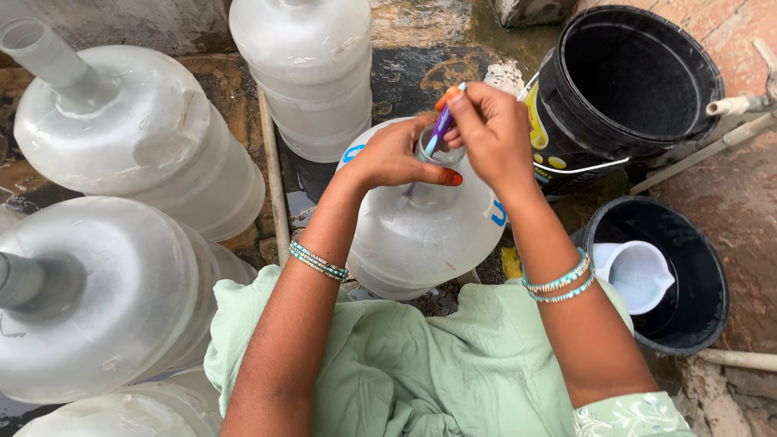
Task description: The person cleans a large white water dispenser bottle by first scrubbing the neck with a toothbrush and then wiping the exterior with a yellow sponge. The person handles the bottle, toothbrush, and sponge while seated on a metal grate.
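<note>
Seemingly toothbrush [441,129] inside jug [425,226] neck.

Take the jug [421,226] right in front of you as your mark. Three more jugs [137,137] stand to its left, another jug [312,73] behind it. To its right sit two buckets [631,81], the nearer bucket [696,299] holding a pitcher [635,275].
</note>
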